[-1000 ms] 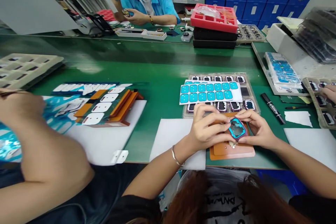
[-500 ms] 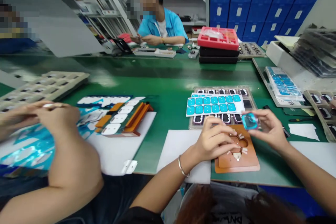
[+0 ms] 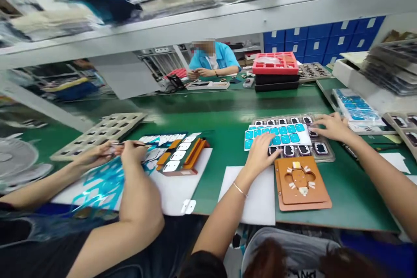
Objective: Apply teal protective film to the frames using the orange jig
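Observation:
My left hand rests at the lower edge of a white sheet with rows of blue rounded-square stickers, its fingers apart. The sheet lies across a clear tray of small black-and-white framed parts. Over the tray's right side, my right hand reaches with thumb and forefinger apart at a slot; whatever lies between the fingertips is hard to make out. In front of the tray, the orange-brown fixture lies with its shaped recess uncovered. A white foam sheet lies left of it, under my left forearm.
A co-worker's hands work at the left over blue film, beside another orange fixture and a beige tray. Red trays on black boxes stand at the back. Bagged blue sheets lie right. A shelf crosses above.
My right hand has moved from above the fixture to the tray, and the blue-faced piece it held no longer shows. My left hand has left the fixture for the sticker sheet. The view has tilted up.

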A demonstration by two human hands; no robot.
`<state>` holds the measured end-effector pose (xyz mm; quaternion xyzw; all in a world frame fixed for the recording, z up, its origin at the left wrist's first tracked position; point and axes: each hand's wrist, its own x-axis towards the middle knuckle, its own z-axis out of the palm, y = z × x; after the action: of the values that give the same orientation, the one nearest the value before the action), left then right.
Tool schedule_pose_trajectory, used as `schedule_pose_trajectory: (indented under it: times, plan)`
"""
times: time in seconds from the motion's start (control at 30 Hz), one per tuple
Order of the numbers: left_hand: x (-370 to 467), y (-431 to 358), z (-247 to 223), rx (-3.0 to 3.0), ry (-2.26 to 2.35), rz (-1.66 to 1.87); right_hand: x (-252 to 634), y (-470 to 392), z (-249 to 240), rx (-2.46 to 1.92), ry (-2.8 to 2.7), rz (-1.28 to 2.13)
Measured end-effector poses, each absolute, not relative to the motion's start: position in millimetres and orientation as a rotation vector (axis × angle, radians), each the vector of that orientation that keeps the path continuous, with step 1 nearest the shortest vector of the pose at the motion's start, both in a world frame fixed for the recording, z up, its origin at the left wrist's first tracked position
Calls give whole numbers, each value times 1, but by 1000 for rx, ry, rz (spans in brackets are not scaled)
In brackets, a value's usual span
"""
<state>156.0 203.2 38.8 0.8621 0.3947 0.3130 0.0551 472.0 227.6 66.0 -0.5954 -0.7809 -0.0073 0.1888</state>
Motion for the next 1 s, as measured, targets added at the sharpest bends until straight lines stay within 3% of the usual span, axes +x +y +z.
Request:
schedule_pose_trajectory:
  times: [0.13,0.33,1.0]
  plan:
    - [159,196,44,2631,1060,609,457,239,66,-1629,-2341,-16]
    - [158,196,46,2613,1147,425,448,251,56,-1475,-2516,-43]
    - [158,196,47,2630,1140,318,460,252,44,-1044,-2579,-364]
